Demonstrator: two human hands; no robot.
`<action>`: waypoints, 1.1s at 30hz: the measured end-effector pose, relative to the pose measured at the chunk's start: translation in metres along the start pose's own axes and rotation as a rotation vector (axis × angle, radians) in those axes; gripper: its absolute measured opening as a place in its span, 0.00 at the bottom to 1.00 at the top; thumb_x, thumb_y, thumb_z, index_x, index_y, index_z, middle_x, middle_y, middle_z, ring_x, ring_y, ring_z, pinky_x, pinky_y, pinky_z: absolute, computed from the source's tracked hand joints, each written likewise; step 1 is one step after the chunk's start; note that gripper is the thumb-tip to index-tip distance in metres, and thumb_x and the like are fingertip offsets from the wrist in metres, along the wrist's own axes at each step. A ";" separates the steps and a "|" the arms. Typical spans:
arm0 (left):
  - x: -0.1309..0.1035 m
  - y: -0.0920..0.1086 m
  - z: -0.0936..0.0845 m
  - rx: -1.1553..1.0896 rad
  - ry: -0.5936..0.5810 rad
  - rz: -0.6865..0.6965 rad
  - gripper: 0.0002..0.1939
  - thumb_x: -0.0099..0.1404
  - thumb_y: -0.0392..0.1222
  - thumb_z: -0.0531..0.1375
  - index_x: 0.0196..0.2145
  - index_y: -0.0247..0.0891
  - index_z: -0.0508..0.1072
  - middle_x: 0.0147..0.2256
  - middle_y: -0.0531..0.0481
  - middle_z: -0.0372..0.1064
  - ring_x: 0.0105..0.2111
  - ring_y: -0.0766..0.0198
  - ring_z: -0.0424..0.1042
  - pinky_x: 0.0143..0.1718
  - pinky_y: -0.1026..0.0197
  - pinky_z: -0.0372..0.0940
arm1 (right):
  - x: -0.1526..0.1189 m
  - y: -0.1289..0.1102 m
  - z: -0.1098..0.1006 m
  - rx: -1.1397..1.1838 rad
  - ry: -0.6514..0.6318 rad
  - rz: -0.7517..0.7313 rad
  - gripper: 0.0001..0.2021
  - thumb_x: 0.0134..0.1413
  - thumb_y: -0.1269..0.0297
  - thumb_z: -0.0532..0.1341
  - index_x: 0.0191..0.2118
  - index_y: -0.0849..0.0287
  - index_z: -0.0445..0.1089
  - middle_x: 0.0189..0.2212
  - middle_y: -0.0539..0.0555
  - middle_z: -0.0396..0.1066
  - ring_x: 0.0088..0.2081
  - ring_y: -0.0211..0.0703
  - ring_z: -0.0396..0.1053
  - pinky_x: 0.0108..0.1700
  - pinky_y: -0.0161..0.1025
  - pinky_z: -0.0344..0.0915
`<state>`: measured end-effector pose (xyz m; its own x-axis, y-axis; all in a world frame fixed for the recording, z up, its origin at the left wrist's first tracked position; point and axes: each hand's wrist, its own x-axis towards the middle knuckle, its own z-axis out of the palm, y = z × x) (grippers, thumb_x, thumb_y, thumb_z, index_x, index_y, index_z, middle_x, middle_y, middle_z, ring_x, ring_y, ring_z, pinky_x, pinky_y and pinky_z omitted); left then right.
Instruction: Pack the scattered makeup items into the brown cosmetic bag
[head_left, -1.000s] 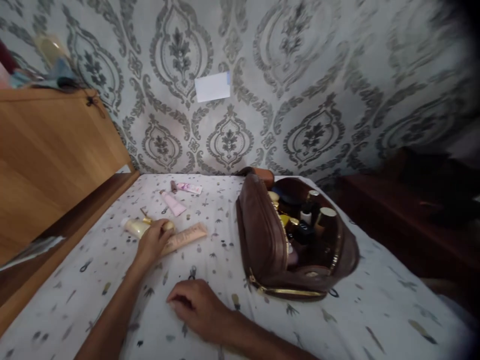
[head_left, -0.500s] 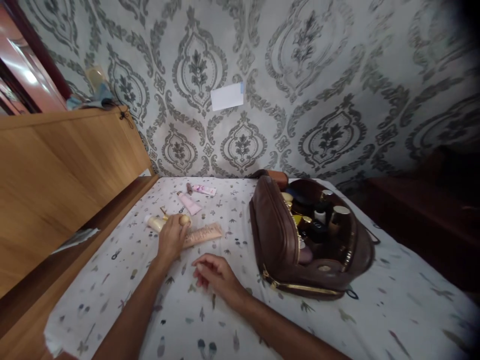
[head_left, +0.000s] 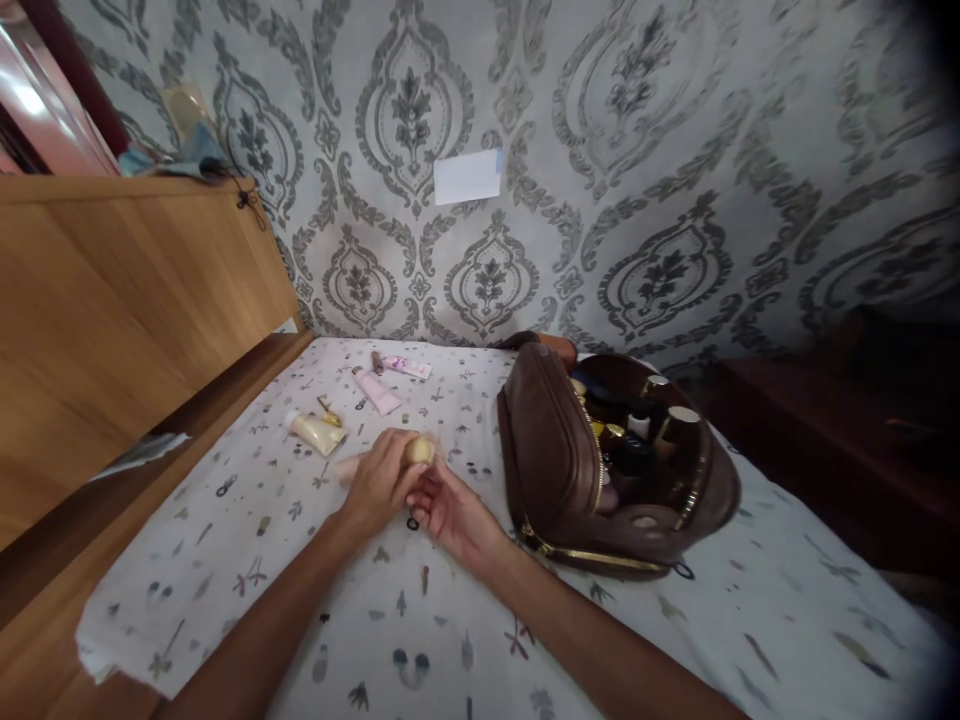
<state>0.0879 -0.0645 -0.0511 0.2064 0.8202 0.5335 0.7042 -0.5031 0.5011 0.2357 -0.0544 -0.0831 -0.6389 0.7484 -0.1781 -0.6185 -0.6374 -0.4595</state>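
Near the middle of the patterned white sheet, my left hand (head_left: 384,478) is closed on a small round yellowish item (head_left: 420,450). Close against it on the right is my right hand (head_left: 454,515), palm partly up and fingers curled; whether it grips anything is hidden. A peach-coloured flat tube (head_left: 349,469) lies under my hands, mostly covered. To the left rest a cream tube (head_left: 318,433) and a small gold-yellow item (head_left: 329,413). Farther back are a pink tube (head_left: 377,391), a white and pink tube (head_left: 407,367) and a small brownish item (head_left: 377,362).
An open brown leather bag (head_left: 551,440) full of bottles and cosmetics stands to the right. Wooden boards (head_left: 142,290) border the sheet on the left. A patterned wall (head_left: 495,250) with a white card (head_left: 468,177) rises behind.
My left hand has moved right with the round item, away from the cream tube and over the peach tube. My right hand has come up beside it. The view has shifted slightly.
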 end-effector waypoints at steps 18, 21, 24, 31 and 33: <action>-0.002 -0.006 0.002 -0.219 -0.074 -0.040 0.17 0.71 0.46 0.54 0.55 0.40 0.65 0.45 0.43 0.67 0.43 0.56 0.68 0.45 0.55 0.64 | -0.001 -0.001 -0.002 0.051 0.027 -0.100 0.09 0.53 0.63 0.70 0.39 0.59 0.72 0.30 0.47 0.76 0.26 0.30 0.72 0.27 0.26 0.68; -0.001 -0.005 0.000 -0.219 -0.073 -0.078 0.17 0.71 0.47 0.54 0.54 0.39 0.66 0.43 0.44 0.67 0.40 0.58 0.67 0.42 0.56 0.64 | -0.002 0.000 -0.001 0.043 0.032 -0.113 0.11 0.49 0.65 0.72 0.38 0.58 0.72 0.29 0.46 0.76 0.26 0.31 0.72 0.27 0.27 0.68; 0.000 -0.003 -0.002 -0.250 -0.074 -0.104 0.16 0.71 0.48 0.55 0.51 0.39 0.68 0.42 0.45 0.68 0.40 0.58 0.68 0.42 0.56 0.64 | -0.002 -0.002 0.000 0.042 0.037 -0.111 0.10 0.52 0.65 0.71 0.39 0.58 0.72 0.30 0.47 0.76 0.27 0.32 0.73 0.26 0.27 0.69; -0.001 -0.004 -0.002 -0.333 -0.087 -0.100 0.17 0.71 0.49 0.54 0.53 0.39 0.68 0.45 0.43 0.68 0.43 0.57 0.69 0.46 0.55 0.65 | 0.001 -0.005 -0.002 0.073 0.066 -0.027 0.08 0.61 0.60 0.64 0.38 0.60 0.73 0.28 0.50 0.76 0.26 0.33 0.73 0.25 0.27 0.68; -0.001 -0.004 -0.001 -0.341 -0.095 -0.099 0.18 0.71 0.49 0.54 0.53 0.39 0.68 0.45 0.43 0.67 0.44 0.56 0.69 0.46 0.55 0.65 | 0.002 -0.004 -0.003 0.062 0.054 -0.030 0.09 0.61 0.60 0.64 0.38 0.61 0.73 0.28 0.50 0.76 0.26 0.32 0.72 0.26 0.27 0.68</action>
<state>0.0843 -0.0636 -0.0525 0.2225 0.8829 0.4135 0.4600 -0.4690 0.7539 0.2387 -0.0501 -0.0842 -0.5952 0.7750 -0.2123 -0.6651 -0.6234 -0.4111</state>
